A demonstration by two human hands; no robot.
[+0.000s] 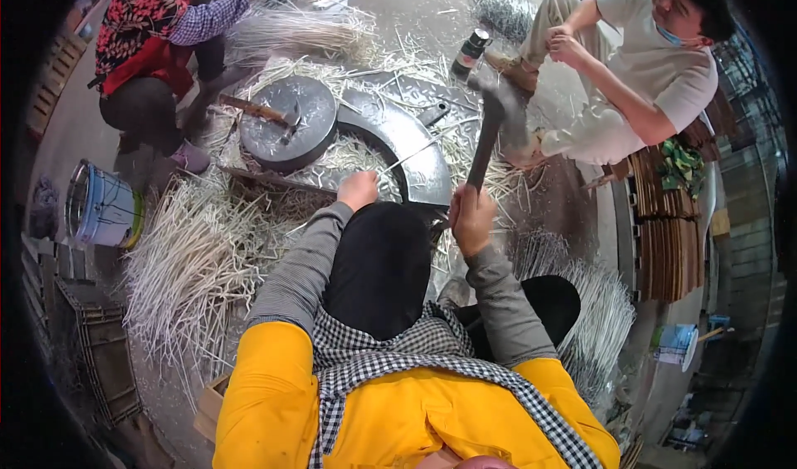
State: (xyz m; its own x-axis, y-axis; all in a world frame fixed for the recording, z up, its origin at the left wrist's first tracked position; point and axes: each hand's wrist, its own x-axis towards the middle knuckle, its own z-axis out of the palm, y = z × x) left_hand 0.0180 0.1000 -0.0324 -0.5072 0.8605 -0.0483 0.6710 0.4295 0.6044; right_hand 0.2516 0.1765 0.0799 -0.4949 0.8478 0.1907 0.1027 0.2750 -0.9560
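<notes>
My right hand (473, 220) grips the handle of a hammer (483, 149), raised upright. Its head is smeared by motion. My left hand (359, 190) is closed on a thin metal rod (413, 154), which reaches out to the right across a curved steel plate (425, 163). The hammer's head is above and to the right of the plate, apart from it. Left of the plate stands a thick round metal block (282, 155), and a second hammer (259, 111) with a wooden handle lies on it. Loose thin rods (195, 270) are heaped beside my left arm.
One person (158, 54) crouches at the upper left; another person (639, 70) sits at the upper right, hands together. A dark jar (471, 54) stands near that person's foot. More rods (594, 328) lie by my right knee. A bucket (104, 207) stands left, stacked brown sheets (668, 236) right.
</notes>
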